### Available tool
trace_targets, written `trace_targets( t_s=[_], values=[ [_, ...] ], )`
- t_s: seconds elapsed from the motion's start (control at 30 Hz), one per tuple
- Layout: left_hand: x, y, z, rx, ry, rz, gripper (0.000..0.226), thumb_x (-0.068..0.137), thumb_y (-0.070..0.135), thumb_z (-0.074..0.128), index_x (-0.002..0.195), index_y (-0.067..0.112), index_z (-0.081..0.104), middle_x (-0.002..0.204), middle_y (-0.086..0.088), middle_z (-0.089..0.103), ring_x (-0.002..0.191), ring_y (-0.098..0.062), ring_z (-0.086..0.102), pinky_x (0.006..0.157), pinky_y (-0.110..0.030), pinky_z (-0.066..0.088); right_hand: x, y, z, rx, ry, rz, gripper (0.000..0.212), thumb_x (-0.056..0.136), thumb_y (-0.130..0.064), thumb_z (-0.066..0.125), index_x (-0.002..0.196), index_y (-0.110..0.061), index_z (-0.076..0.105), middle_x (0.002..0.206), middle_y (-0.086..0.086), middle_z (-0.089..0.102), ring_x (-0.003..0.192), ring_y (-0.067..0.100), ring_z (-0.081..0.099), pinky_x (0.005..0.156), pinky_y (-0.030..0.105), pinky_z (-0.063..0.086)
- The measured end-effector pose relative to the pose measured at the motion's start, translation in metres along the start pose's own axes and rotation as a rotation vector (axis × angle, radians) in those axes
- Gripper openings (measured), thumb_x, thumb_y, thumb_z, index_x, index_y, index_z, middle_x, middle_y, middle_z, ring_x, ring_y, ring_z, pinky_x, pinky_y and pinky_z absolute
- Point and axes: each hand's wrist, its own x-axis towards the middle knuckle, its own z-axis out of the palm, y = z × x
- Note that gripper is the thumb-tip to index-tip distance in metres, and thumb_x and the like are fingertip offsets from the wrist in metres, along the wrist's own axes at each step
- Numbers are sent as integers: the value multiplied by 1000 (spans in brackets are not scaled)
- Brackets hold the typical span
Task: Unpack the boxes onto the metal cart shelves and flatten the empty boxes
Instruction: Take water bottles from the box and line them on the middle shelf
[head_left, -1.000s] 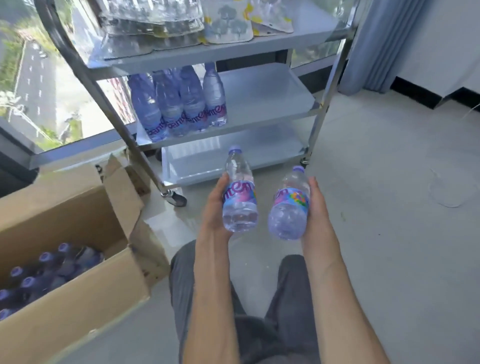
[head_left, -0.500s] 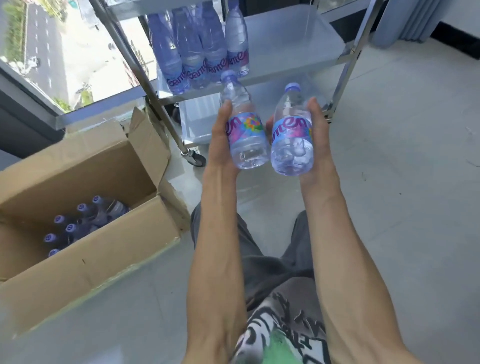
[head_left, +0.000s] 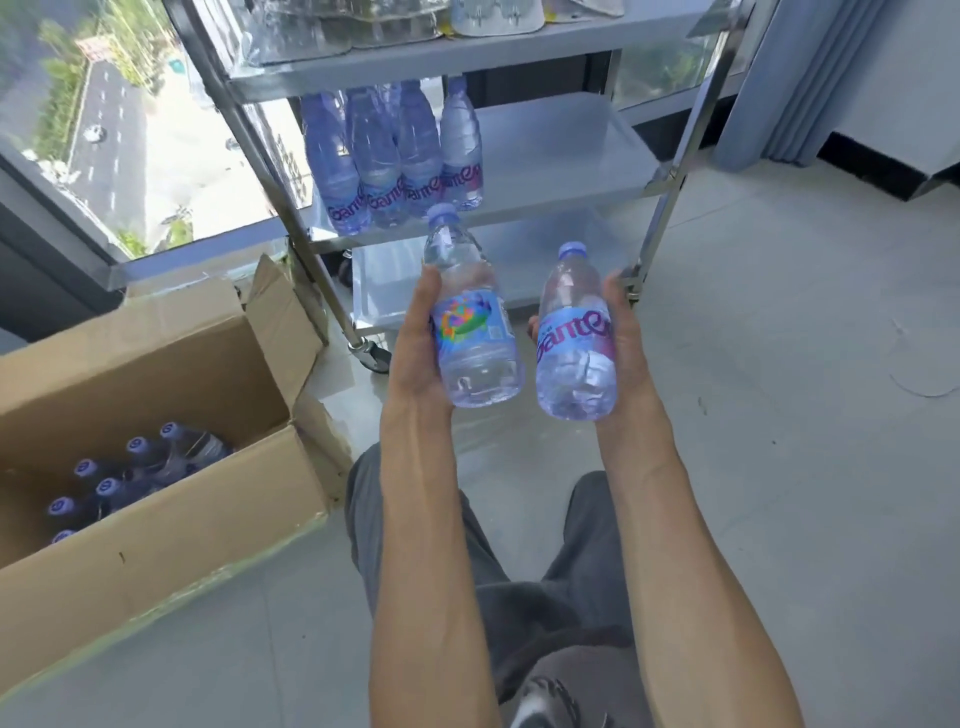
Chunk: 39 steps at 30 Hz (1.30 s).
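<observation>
On the far left, a big window (head_left: 104, 130) looks down on a road and green trees. Below it, an open cardboard box (head_left: 156, 561) sits on the grey floor (head_left: 779, 467). Its flaps stand up. Inside the box, more water bottles (head_left: 130, 478) with purple caps stand close together in the shadow.

Just right of the box is the metal cart (head_left: 519, 62), with a small wheel (head_left: 371, 356) near the box flap. Its top shelf holds clear plastic packs (head_left: 337, 26). On the middle shelf (head_left: 561, 156), a group of bottles (head_left: 395, 161) stands upright on the left side, touching each other. The bottom shelf (head_left: 545, 270) is shiny.

In front of the cart, the left hand (head_left: 415, 353) holds one bottle (head_left: 472, 322). The fingers curl under it and the thumb lies along its side. This bottle tilts a little, cap up, and shows a bright picture on its label. Its cap is just below the edge of the middle shelf.

Next to it, the right hand (head_left: 623, 353) holds another bottle (head_left: 576, 338). The thumb lies along the right side, and fingertips peek out on the left, so the hand wraps round it. This bottle shows purple letters. The two bottles are near each other but not touching.

Below are both bare arms and grey trousers (head_left: 519, 597). On the far right hangs a blue-grey curtain (head_left: 805, 78).
</observation>
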Motion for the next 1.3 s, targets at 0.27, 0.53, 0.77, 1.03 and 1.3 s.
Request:
trace_targets(
  t_s=[0.27, 0.53, 0.77, 1.03, 1.3],
  values=[
    [-10, -12, -6, 29, 203, -81, 61, 91, 57, 39, 104, 2, 60, 95, -19, 60, 71, -28, 63, 63, -30, 53, 25, -16, -5, 10, -99, 205, 62, 63, -55, 65, 105, -13, 49, 95, 17, 44, 71, 24, 49, 64, 31, 41],
    [-10, -12, -20, -66, 113, -89, 51, 83, 58, 57, 88, 10, 73, 74, -7, 70, 64, -19, 69, 63, -28, 57, 42, -9, -26, 23, -247, 354, 53, 62, -65, 76, 80, -18, 60, 64, 1, 52, 52, 15, 52, 55, 22, 35],
    [-6, -25, -16, -2, 185, -171, 60, 78, 65, 61, 82, 7, 74, 76, -11, 64, 67, -24, 63, 67, -31, 53, 52, -4, -21, 83, -204, 264, 46, 82, -56, 65, 74, -11, 73, 71, 7, 63, 59, 19, 63, 57, 28, 54],
    [-5, -23, -5, 23, 223, -181, 40, 86, 42, 65, 99, 4, 65, 81, -18, 73, 70, -34, 73, 61, -38, 60, 53, -9, -32, 183, -217, 331, 52, 78, -52, 54, 93, -3, 63, 77, 17, 61, 58, 26, 64, 54, 25, 54],
    [-6, -32, -15, 14, 2, -316, 83, 34, 52, 97, 93, 4, 66, 69, -12, 67, 56, -23, 67, 53, -26, 54, 45, -12, -49, 148, -195, 317, 70, 35, -51, 95, 77, -7, 61, 58, 6, 59, 46, 18, 60, 46, 25, 52]
  ],
)
